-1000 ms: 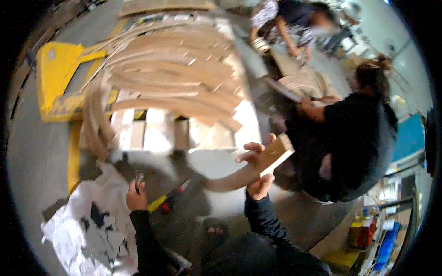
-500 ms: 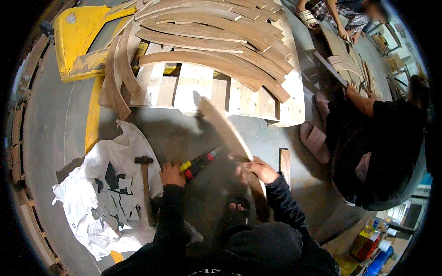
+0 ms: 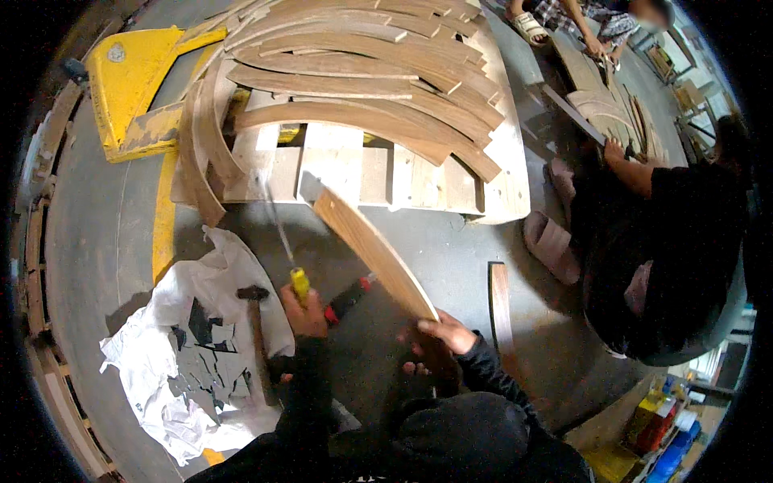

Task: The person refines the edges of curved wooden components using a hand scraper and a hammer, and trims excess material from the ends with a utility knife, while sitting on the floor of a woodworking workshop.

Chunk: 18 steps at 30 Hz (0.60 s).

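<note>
Firstly, one curved wooden strip (image 3: 374, 249), held slantwise across mid-view, its free end at ten o'clock and its shadowed lower part toward five. Item: right hand (image 3: 451, 332), at five o'clock — grasping the lower part of that strip, thumb laid on it. Item: left hand (image 3: 306, 315), between seven and eight — fingers wrapped around a yellow-handled tool (image 3: 299, 282), whose long thin shaft, blurred, runs up to ten. Just beside that hand, at seven, a black-and-red tool (image 3: 350, 298) on the grey floor (image 3: 451, 241). At eight, a hammer (image 3: 258, 326) lying on a white sack (image 3: 133, 366) with dark patches. At four, a second wooden strip (image 3: 501, 310), lying on the floor. At twelve, a pale wooden pallet (image 3: 330, 165) bearing many overlapping curved strips (image 3: 354, 68); at ten, a yellow metal frame (image 3: 129, 88). At three, a co-worker in black (image 3: 660, 258), one hand at further wood pieces (image 3: 604, 113).
</note>
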### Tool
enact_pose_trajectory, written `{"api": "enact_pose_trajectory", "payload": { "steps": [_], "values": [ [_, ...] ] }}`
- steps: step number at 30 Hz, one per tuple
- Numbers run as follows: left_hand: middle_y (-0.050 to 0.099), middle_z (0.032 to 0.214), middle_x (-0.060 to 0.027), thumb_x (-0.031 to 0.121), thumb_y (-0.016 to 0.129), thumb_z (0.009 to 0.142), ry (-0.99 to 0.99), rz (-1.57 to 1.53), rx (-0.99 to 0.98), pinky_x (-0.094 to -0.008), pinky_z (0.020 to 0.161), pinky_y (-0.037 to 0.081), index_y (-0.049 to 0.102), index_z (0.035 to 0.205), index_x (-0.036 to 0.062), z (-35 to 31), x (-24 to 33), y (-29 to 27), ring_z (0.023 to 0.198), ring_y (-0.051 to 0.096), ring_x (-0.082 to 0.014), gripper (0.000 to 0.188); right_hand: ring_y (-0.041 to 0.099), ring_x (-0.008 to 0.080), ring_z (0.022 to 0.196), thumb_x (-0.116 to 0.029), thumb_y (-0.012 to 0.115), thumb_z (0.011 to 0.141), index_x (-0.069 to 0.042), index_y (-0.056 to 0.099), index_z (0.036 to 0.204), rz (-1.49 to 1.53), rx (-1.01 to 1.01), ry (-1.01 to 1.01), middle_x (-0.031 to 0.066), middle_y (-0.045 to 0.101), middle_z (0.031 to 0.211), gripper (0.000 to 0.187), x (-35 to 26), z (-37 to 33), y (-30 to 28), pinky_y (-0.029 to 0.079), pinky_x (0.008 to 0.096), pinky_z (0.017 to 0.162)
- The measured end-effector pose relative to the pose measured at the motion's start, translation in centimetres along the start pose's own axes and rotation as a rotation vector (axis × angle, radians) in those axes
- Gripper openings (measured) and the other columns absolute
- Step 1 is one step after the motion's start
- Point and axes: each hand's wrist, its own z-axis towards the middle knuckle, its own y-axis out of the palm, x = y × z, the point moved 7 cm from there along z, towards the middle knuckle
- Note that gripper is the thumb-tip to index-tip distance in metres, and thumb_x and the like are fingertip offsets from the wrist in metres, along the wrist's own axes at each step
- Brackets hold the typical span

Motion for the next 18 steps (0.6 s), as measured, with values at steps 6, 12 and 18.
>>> {"api": "enact_pose_trajectory", "payload": {
  "steps": [6, 12, 18],
  "values": [
    [0.060, 0.090, -0.0157, 0.023, 0.055, 0.082, 0.585, 0.460, -0.108, -0.0360, 0.062, 0.049, 0.051, 0.108, -0.0002, 0.4, 7.9, 4.9, 0.071, 0.060, -0.0298, 0.034, 0.052, 0.0162, 0.068, -0.059, 0.029, 0.089, -0.008, 0.043, 0.121, 0.216, 0.146, -0.027, 0.0096, 0.058, 0.086, 0.062, -2.0, 4.9, 4.3, 0.043, 0.0282, 0.057],
    [0.058, 0.077, -0.0169, 0.021, 0.057, 0.081, 1.065, 0.284, -0.293, -0.0401, 0.058, 0.049, 0.055, 0.099, 0.0021, -4.7, 16.3, 6.9, 0.069, 0.060, -0.0321, 0.026, 0.050, 0.0159, 0.062, -0.061, 0.024, 0.088, -0.007, 0.050, 0.109, 0.393, 0.182, -0.010, 0.0060, 0.054, 0.075, 0.063, -0.4, 4.4, 3.6, 0.043, 0.0281, 0.057],
    [0.058, 0.079, -0.0215, 0.031, 0.047, 0.089, 0.126, 0.621, 0.018, -0.0456, 0.063, 0.045, 0.050, 0.097, 0.0017, 3.2, 0.9, -1.1, 0.074, 0.057, -0.0406, 0.030, 0.046, 0.0142, 0.066, -0.064, 0.023, 0.087, -0.008, 0.046, 0.116, 0.458, 0.050, -0.035, 0.0025, 0.053, 0.082, 0.067, -2.7, 4.5, 6.1, 0.040, 0.0285, 0.055]
  ]
}}
